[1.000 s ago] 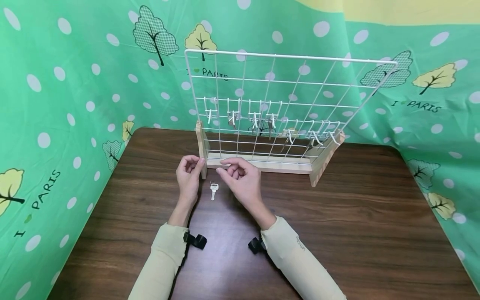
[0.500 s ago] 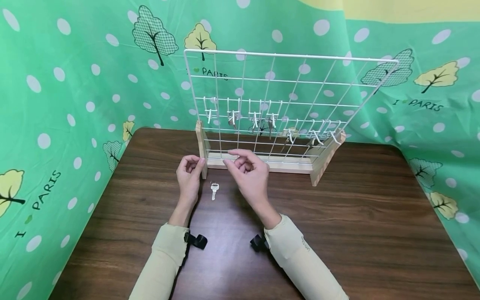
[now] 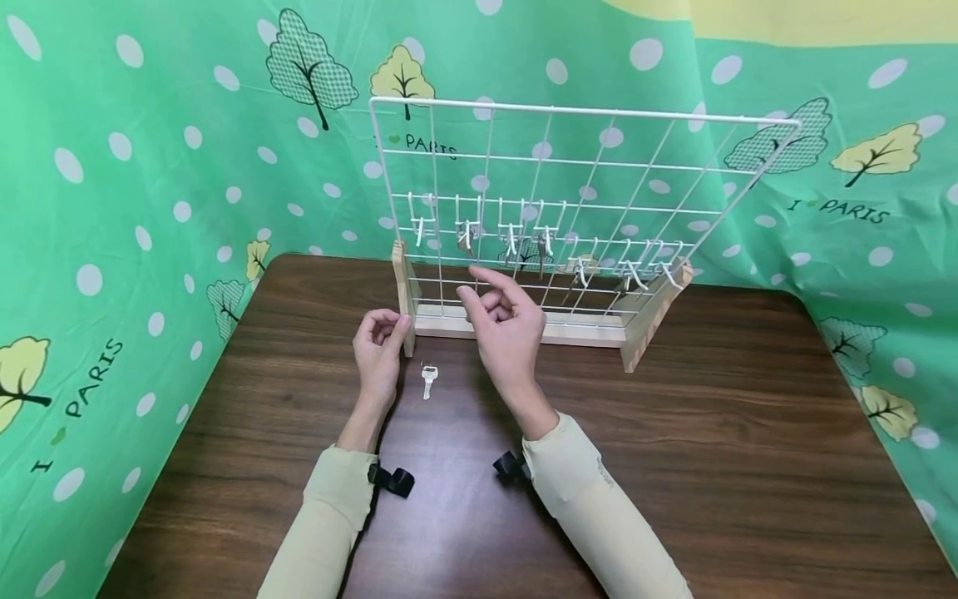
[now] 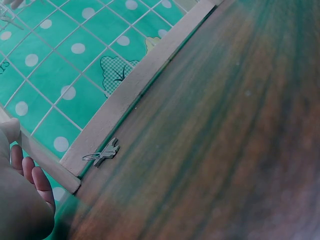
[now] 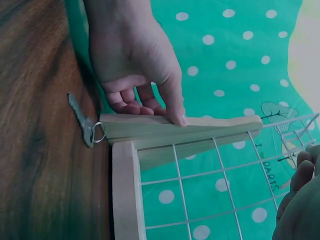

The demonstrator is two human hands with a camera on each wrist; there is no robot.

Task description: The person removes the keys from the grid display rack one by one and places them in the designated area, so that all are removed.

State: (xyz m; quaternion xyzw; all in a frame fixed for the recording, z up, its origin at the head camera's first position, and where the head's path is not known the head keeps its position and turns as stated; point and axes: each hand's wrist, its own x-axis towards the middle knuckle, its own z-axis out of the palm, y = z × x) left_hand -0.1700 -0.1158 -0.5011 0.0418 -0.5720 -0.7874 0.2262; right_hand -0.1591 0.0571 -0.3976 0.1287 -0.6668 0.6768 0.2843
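My left hand (image 3: 377, 353) holds the left wooden upright (image 3: 404, 287) of a white wire grid rack (image 3: 554, 109). In the right wrist view its thumb lies on the upright's edge, with the other fingers curled behind. My right hand (image 3: 512, 337) is raised in front of the grid, below the hooks. Its thumb and index finger are apart, the other fingers loosely bent, and nothing shows between them. A silver key (image 3: 429, 381) with a thin ring lies flat on the table between the hands, close to the upright's foot, as the right wrist view (image 5: 80, 117) also shows.
White hooks hang on the grid in a left group and a lower right group. Keys dangle from some, such as the key (image 3: 466, 241) left of centre; the leftmost hook (image 3: 420, 229) bears nothing visible. A green dotted cloth (image 3: 224, 166) surrounds the brown wooden table (image 3: 748, 457).
My right hand has risen away from above the key toward the hooks and slightly rightward, its thumb and index finger spreading a little. The left hand and the key have stayed put.
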